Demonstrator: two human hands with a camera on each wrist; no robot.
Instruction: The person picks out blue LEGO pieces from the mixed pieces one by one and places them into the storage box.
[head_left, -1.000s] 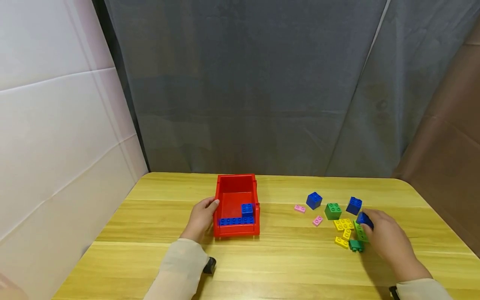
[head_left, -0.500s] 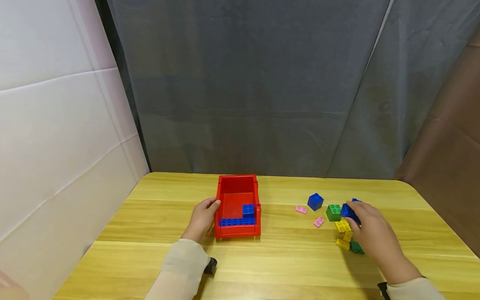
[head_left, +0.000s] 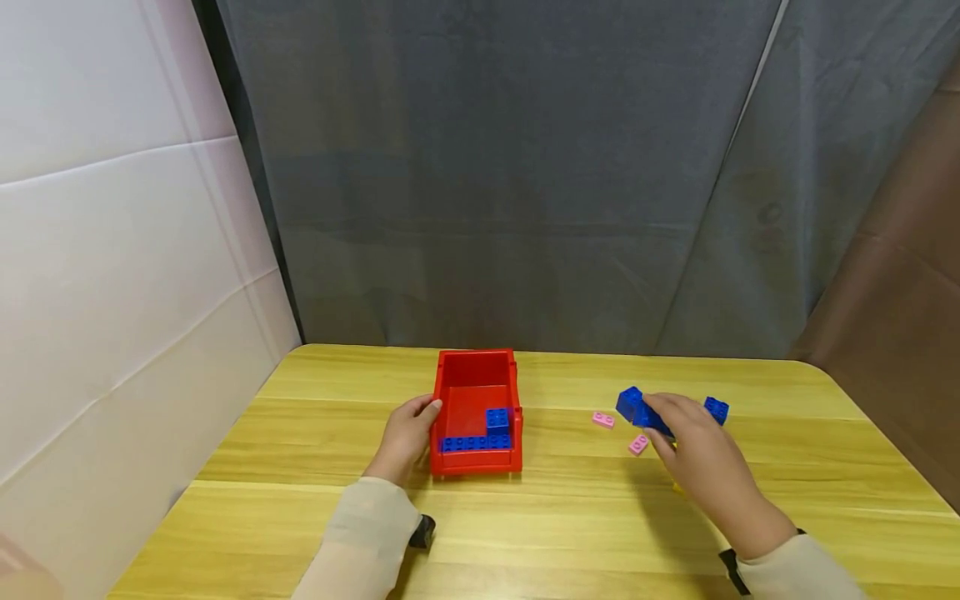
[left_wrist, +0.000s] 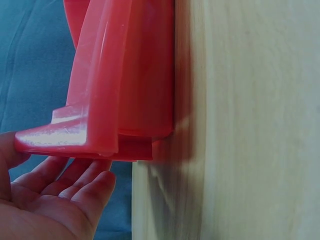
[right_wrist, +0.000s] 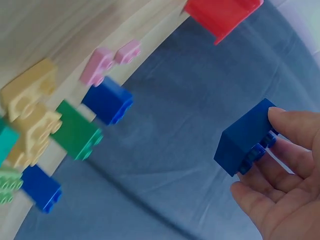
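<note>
My left hand (head_left: 405, 435) grips the left rim of a red plastic bin (head_left: 476, 464), thumb over the edge and fingers below it in the left wrist view. Inside the bin lie blue toy bricks (head_left: 496, 421) at the near end. My right hand (head_left: 708, 458) pinches a blue toy brick (right_wrist: 246, 136) between thumb and fingers, raised above the table, its studs toward the fingers. In the head view this hand covers most of the green brick (right_wrist: 75, 131) and yellow bricks (right_wrist: 31, 132), which show in the right wrist view.
Two pink bricks (head_left: 603, 420) lie between the bin and the right hand. Loose blue bricks (head_left: 716, 409) stand at the back right, one partly behind the held brick. The wooden table (head_left: 360, 367) ends at a grey curtain (head_left: 480, 208); a white curtain (head_left: 127, 292) hangs at left.
My right hand has lifted the blue brick from the right of the pile and carried it left over the other bricks. The left hand and the bin have stayed in place.
</note>
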